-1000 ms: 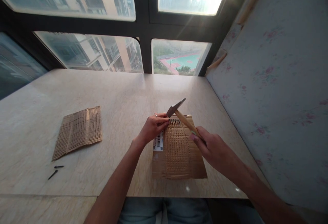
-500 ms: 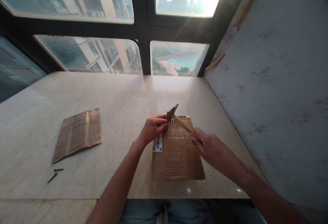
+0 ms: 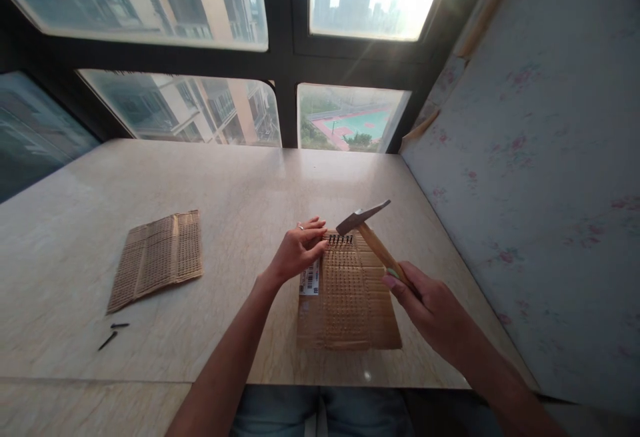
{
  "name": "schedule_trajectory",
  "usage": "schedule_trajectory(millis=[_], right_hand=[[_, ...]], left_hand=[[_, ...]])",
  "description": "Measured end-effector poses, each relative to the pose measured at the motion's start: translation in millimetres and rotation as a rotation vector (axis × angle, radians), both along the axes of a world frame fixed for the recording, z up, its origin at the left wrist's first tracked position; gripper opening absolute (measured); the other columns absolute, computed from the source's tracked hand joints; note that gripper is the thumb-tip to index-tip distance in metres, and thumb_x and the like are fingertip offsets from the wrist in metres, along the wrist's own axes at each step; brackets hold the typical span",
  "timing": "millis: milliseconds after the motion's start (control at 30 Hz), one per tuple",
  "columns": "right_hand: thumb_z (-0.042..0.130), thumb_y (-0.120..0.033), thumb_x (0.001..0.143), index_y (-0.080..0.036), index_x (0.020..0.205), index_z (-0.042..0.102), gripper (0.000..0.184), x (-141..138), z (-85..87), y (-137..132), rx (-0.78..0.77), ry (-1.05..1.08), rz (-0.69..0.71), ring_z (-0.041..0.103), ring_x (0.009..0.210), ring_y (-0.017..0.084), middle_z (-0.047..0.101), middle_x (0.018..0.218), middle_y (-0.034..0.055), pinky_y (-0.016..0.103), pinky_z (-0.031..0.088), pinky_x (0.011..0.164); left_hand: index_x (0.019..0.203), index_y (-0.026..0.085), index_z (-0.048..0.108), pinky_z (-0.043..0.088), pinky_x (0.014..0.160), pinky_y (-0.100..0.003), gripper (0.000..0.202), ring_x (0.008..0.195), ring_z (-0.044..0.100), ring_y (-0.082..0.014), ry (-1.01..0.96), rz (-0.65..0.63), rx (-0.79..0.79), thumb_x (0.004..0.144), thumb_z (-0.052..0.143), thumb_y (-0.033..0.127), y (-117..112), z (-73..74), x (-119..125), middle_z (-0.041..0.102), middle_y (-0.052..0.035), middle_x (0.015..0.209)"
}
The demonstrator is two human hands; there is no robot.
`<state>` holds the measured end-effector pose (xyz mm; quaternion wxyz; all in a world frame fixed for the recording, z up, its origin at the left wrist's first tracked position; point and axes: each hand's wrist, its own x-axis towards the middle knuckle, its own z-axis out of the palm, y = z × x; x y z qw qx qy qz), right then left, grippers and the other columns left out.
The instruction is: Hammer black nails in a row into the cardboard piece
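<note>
My right hand (image 3: 425,297) is wrapped round the wooden handle of a hammer (image 3: 383,250). The hammer's metal head is raised over the far end of a brown cardboard piece (image 3: 345,304) with rows of small holes. Several dark nails (image 3: 341,240) stand upright in a row across that far end, below the hammer head. My left hand (image 3: 297,250) rests at the cardboard's far left edge, its fingers apart and the thumb beside the leftmost nail. A white barcode label (image 3: 310,280) shows on the cardboard near my left wrist.
A second perforated cardboard piece (image 3: 160,257) lies on the marble-look surface (image 3: 240,190) to the left. Two loose dark nails (image 3: 114,334) lie in front of it. Windows stand beyond the surface, and a flowered wall (image 3: 540,177) borders it on the right.
The hammer head has moved up and right, away from my left fingers, uncovering the row of nails. My left fingers have spread apart. The camera view has shifted slightly.
</note>
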<state>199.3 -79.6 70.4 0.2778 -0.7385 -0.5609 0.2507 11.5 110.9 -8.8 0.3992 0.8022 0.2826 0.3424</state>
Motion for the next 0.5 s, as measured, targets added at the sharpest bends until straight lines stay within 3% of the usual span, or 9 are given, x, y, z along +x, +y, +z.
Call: schedule_trajectory(millis=[100,200,367,500], right_hand=[[0.041,-0.054,0.095,-0.023,0.074,0.046,0.038,0,-6.6,-14,0.005,0.066,-0.076,0.045,0.052,0.014,0.047,0.058,-0.0045,0.026,0.033,0.051],[0.044,-0.058,0.093,-0.023,0.073,0.048,0.041,-3,-14.8,-28,0.019,0.168,-0.149,0.042,0.052,0.012,0.043,0.059,-0.0049,0.024,0.032,0.048],[0.053,-0.064,0.087,-0.022,0.077,0.053,0.043,-12,-29.1,-48,-0.022,0.397,-0.248,0.033,0.043,0.009,0.04,0.055,-0.0066,0.022,0.026,0.038],[0.062,-0.067,0.078,-0.022,0.084,0.056,0.045,-18,-36.1,-60,-0.09,0.521,-0.296,0.029,0.039,0.008,0.038,0.053,-0.0079,0.021,0.022,0.033]], left_hand=[[0.111,0.016,0.073,0.043,0.11,-0.051,0.032,0.131,0.053,-0.0268,-0.012,0.083,0.061,0.085,0.061,0.03,-3,4.8,-21,0.066,-0.0143,0.128],[0.107,0.017,0.073,0.044,0.109,-0.049,0.029,0.126,0.058,-0.0255,0.009,0.253,0.118,0.086,0.058,0.03,-11,3.0,-60,0.069,-0.0121,0.123],[0.1,0.02,0.072,0.049,0.102,-0.045,0.027,0.109,0.066,-0.0257,0.224,0.668,0.101,0.084,0.056,0.035,-40,-15.2,-161,0.073,-0.008,0.112],[0.103,0.017,0.07,0.054,0.083,-0.041,0.034,0.091,0.067,-0.0282,0.446,1.073,0.027,0.079,0.053,0.034,-77,-31.7,-249,0.073,-0.0118,0.104]])
